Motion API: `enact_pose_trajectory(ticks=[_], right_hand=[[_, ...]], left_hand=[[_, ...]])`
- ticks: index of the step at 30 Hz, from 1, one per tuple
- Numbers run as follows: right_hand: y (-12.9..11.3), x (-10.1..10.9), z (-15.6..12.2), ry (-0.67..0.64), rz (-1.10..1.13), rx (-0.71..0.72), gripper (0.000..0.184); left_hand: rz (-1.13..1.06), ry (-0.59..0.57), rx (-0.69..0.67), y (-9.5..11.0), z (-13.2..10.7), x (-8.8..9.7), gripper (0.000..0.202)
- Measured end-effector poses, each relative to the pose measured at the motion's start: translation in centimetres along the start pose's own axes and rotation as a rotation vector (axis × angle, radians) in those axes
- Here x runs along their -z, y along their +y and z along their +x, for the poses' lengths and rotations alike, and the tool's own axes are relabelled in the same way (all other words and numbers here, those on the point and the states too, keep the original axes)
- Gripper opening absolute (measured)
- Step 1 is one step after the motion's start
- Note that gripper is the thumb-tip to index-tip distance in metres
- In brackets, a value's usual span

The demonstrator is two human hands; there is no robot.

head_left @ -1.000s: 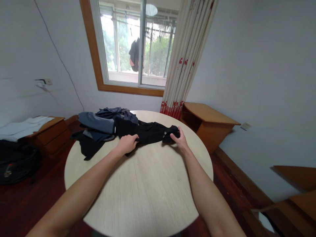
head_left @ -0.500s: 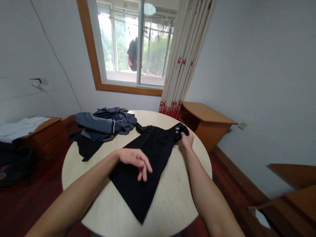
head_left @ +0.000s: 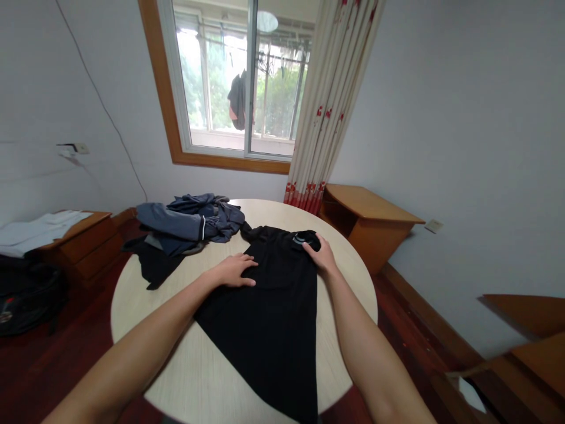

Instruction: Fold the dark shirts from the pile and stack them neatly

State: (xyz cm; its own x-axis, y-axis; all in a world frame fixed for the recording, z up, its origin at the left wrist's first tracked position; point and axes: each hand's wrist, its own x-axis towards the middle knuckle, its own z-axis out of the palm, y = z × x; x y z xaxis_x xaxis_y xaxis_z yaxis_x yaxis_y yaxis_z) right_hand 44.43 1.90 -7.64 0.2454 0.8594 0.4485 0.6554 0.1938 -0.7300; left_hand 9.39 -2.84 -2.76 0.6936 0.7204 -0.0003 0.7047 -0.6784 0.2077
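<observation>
A black shirt lies spread across the round table, its lower part reaching the near edge. At its far right end is a bunched, collar-like part with a light grey strip inside. My right hand holds that bunched part, thumb and fingers on either side of the cloth. On the left edge of the shirt rests my left hand, palm down with fingers apart, holding nothing. A short bunched black part, which looks like a sleeve, sits at the far left of the shirt.
A heap of blue-grey clothes lies on the table's far left, a black cloth under it. Beyond stand a wooden desk and a curtain. A drawer cabinet and black bag are left.
The shirt's folded right side has opened out, so it covers more table towards me. My right hand moved left with the collar-like part. My left hand came down flat onto the cloth.
</observation>
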Motion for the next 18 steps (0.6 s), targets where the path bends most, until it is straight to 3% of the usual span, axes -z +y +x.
enact_pose_trajectory(ticks=[3, 5, 7, 10, 12, 15, 18], right_hand=[[-0.4, -0.6, -0.3, -0.153, -0.011, 0.055, 0.084], [-0.4, -0.9, 0.0, -0.231, -0.01, 0.084, 0.084], [-0.3, -1.1, 0.5, -0.266, -0.01, 0.092, 0.082], [-0.2, -1.2, 1.7, -0.299, -0.021, 0.092, 0.076], [-0.1, -1.1, 2.5, -0.34, -0.019, 0.106, 0.073], [0.2, -0.8, 3.1, -0.371, 0.023, 0.148, 0.069], [0.8, -0.4, 2.9, -0.317, 0.057, 0.167, 0.059]], left_hand=[[-0.108, -0.085, -0.083, 1.3, 0.2, 1.4, 0.041], [-0.131, -0.076, -0.043, 1.2, 1.0, 2.5, 0.03], [-0.016, 0.063, 0.071, -0.3, 2.2, 3.8, 0.027], [0.275, 0.281, 0.247, -4.3, 4.4, 6.0, 0.036], [0.403, 0.215, 0.287, -7.3, 5.8, 7.1, 0.061], [0.493, -0.001, 0.283, -10.6, 7.5, 7.7, 0.09], [0.493, -0.034, 0.299, -12.1, 8.8, 8.1, 0.068]])
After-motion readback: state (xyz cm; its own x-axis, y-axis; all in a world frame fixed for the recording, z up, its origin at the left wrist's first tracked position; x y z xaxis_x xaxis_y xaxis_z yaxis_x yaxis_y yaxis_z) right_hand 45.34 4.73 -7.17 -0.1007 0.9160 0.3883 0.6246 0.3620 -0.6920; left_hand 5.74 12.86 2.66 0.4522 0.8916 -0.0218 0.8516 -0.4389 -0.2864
